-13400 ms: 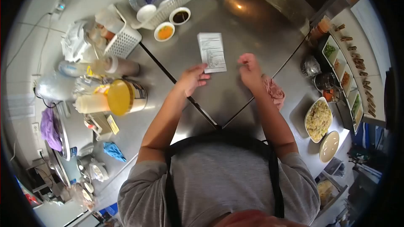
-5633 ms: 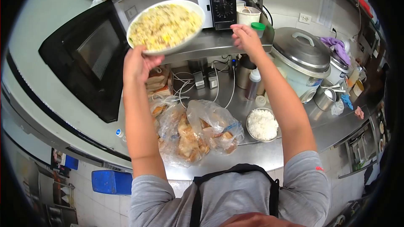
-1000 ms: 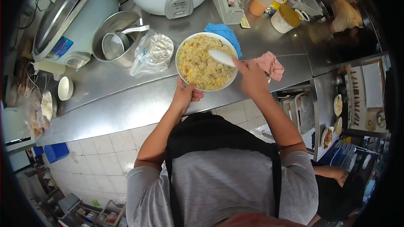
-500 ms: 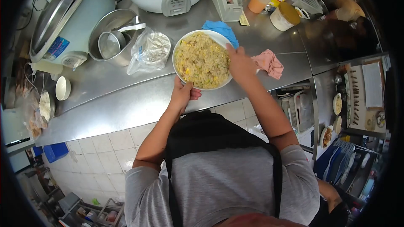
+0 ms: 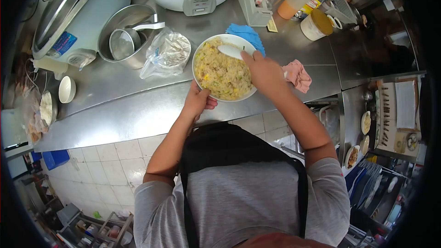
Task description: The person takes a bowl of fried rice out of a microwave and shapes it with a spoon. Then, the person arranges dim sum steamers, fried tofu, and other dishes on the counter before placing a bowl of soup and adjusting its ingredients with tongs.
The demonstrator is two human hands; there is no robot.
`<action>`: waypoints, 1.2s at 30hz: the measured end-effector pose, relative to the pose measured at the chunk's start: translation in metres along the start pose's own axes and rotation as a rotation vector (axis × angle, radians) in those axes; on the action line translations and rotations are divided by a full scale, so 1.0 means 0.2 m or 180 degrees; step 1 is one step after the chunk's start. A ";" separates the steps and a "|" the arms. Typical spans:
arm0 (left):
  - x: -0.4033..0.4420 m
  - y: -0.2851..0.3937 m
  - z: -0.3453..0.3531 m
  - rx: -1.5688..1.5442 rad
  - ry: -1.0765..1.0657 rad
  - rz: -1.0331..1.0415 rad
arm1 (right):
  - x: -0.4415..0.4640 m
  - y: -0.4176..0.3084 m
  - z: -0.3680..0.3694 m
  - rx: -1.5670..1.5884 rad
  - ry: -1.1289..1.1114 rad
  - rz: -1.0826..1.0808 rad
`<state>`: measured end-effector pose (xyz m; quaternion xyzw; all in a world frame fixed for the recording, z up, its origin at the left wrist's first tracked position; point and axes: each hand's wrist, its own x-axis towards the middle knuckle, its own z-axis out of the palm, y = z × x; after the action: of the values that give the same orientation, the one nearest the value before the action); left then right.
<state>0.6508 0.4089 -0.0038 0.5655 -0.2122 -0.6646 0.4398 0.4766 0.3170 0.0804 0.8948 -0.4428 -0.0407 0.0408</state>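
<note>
A white bowl (image 5: 197, 76) heaped with fried rice (image 5: 220, 74), flecked with yellow and green bits, is at the front of the steel counter. My left hand (image 5: 198, 102) grips its near left rim, thumb on top and fingers beneath. In my right hand (image 5: 264, 73) is a white rice paddle (image 5: 229, 51), its blade lying over the rice near the far rim; the fingers are closed round its handle. Behind the bowl lies a blue cloth (image 5: 248, 36). A pink cloth (image 5: 298, 76) rests to the right of my right hand.
Left of the bowl are a plastic-wrapped container (image 5: 169, 54), a steel pot (image 5: 105, 32) with a strainer inside, and a small white bowl (image 5: 67, 89). A rice cooker (image 5: 199, 0) stands behind. Bottles and a yellow-lidded tub (image 5: 316, 25) are at the back right.
The paddle's blade now shows over the far side of the rice. My right hand has shifted slightly; my left keeps its hold. Another person's arms at the right edge have left view.
</note>
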 end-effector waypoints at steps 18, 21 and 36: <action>0.11 0.25 -0.19 0.1069 -0.0313 -0.0066 | 0.10 0.14 -0.05 0.0181 -0.0026 -0.0581; 0.13 0.25 -0.22 0.1131 -0.0233 0.0237 | -0.01 0.14 0.00 0.0063 0.0198 -0.0469; -0.07 -0.04 0.00 -0.0101 0.0187 0.0353 | 0.30 0.12 -0.13 0.0105 -0.0282 -0.1173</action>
<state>0.6474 0.4244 -0.0026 0.5651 -0.2197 -0.6256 0.4909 0.4977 0.2559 0.1067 0.9586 -0.2734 -0.0796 -0.0016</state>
